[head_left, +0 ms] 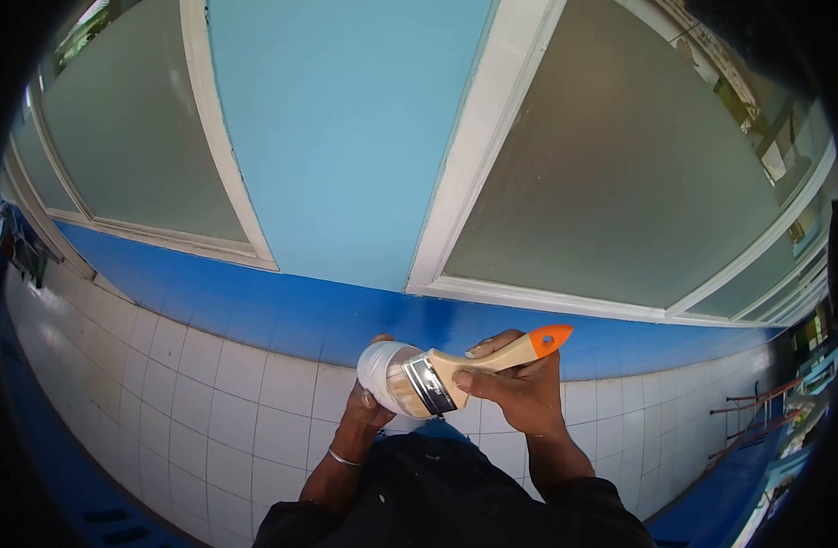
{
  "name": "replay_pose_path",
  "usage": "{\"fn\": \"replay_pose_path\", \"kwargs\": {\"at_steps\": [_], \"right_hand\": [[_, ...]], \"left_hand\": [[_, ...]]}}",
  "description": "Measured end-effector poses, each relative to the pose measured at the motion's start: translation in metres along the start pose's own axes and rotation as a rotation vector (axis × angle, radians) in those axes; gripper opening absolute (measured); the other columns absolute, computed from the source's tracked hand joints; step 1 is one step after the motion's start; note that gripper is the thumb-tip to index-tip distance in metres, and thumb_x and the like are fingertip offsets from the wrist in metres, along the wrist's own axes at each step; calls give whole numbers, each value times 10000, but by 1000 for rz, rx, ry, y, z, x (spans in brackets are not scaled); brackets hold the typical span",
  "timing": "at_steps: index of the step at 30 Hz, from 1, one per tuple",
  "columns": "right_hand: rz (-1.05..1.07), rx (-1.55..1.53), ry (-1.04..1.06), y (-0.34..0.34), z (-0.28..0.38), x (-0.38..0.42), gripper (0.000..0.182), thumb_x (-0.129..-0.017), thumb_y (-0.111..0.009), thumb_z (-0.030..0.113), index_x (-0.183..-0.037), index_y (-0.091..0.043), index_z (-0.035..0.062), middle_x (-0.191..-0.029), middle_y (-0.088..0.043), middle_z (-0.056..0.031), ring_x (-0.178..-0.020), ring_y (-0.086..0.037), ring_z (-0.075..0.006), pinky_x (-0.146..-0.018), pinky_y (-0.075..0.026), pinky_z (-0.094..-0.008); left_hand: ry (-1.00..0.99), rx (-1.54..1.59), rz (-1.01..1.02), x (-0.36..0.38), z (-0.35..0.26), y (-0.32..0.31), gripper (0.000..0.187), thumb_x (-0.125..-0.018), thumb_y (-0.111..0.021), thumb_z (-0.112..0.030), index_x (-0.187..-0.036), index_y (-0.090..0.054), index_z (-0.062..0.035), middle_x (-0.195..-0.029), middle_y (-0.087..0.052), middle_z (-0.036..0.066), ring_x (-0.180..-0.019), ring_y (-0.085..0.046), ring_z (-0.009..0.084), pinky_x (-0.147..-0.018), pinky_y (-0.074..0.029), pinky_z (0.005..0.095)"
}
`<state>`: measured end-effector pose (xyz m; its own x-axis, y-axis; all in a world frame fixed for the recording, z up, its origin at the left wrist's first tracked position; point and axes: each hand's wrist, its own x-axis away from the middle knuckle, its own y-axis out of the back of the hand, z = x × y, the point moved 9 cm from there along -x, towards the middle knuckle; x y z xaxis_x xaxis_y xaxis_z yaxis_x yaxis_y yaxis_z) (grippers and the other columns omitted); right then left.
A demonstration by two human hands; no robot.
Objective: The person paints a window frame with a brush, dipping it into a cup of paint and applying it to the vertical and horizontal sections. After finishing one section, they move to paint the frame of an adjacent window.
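My left hand, with a light bangle at its wrist, is wrapped round a small white paint-smeared cup. My right hand grips a wide flat paintbrush by its pale wooden handle, thumb on the near side and fingers behind. The handle ends in an orange tip with a hole. A shiny metal band holds the brush's light bristles, which dip into the mouth of the cup, so their ends are hidden. Both hands are held in front of my dark clothing.
Ahead stands a wall with a light blue panel above a darker blue band. White-framed frosted windows flank the panel. White tiles run below the band. A red metal frame stands at the far right.
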<state>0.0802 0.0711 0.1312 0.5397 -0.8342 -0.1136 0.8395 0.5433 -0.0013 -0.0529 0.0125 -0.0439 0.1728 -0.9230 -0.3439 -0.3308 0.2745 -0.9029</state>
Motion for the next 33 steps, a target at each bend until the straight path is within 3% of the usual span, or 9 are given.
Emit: {"fn": "replay_pose_path", "kwargs": {"at_steps": [2,4,10,15,19,22,26,32,33], "right_hand": [[-42,-133,-6,14,-3,-3,236,-772,-838,26,-928,-669,-27,-827,-703,-145,-734,-715,-181,-620,-601,-307],[-74,-276,11,30,-7,-6,219,-758,-821,-15,-909,-664,-22,-808,-697,-154,-716,-712,-194,-604,-598,-312],[-65,-462,62,58,-35,-6,306,-762,-735,-99,-984,-557,13,-1069,-657,-254,-825,-713,-285,-607,-617,-356],[-73,-496,231,69,-10,-6,181,-851,-620,-45,-1000,-551,29,-1074,-648,-239,-797,-696,-293,-594,-615,-360],[113,-649,270,79,-10,-12,174,-866,-646,-23,-1018,-572,17,-1124,-639,-274,-799,-717,-346,-641,-640,-397],[197,-732,285,85,-3,-15,203,-863,-670,-18,-1038,-575,20,-1126,-638,-270,-797,-718,-346,-646,-635,-395],[262,-662,379,97,15,-18,344,-804,-765,-49,-1066,-557,31,-1147,-640,-257,-780,-725,-313,-633,-626,-389],[24,-373,611,107,78,-10,351,-816,-802,13,-1016,-515,41,-950,-702,-209,-679,-721,-235,-668,-633,-387],[-64,-235,708,109,85,-9,379,-787,-828,15,-1014,-528,64,-883,-692,-147,-789,-713,-197,-631,-617,-287]], "left_hand": [[-4,58,0,3,0,4,1056,-639,-968,-261,-1453,-312,-113,-1372,-543,140,-1303,-538,297,-1097,-475,437],[-18,87,-17,6,1,4,1042,-642,-964,-256,-1455,-328,-111,-1371,-545,129,-1308,-534,294,-1096,-479,437],[-46,154,-46,8,15,2,986,-700,-926,-299,-1466,-342,-88,-1404,-532,124,-1311,-531,281,-1125,-449,422],[-51,141,-101,2,36,13,972,-732,-894,-343,-1470,-351,-20,-1407,-529,122,-1315,-529,266,-1152,-418,416],[-39,165,-133,-10,51,5,973,-726,-888,-339,-1471,-353,-15,-1406,-529,123,-1316,-528,264,-1158,-408,420],[-73,96,-141,-21,57,-1,965,-738,-866,-424,-1480,-370,-56,-1428,-520,140,-1316,-533,287,-1113,-456,439],[-67,113,-137,-34,63,-5,992,-722,-871,-437,-1491,-357,-78,-1446,-496,160,-1333,-515,326,-1145,-420,493],[-32,105,-118,-58,63,-29,1000,-725,-867,-460,-1496,-348,-93,-1469,-464,178,-1365,-481,367,-1157,-387,557],[-17,114,-109,-61,63,-30,999,-727,-867,-460,-1497,-347,-95,-1471,-462,178,-1366,-479,368,-1155,-391,556]]}}
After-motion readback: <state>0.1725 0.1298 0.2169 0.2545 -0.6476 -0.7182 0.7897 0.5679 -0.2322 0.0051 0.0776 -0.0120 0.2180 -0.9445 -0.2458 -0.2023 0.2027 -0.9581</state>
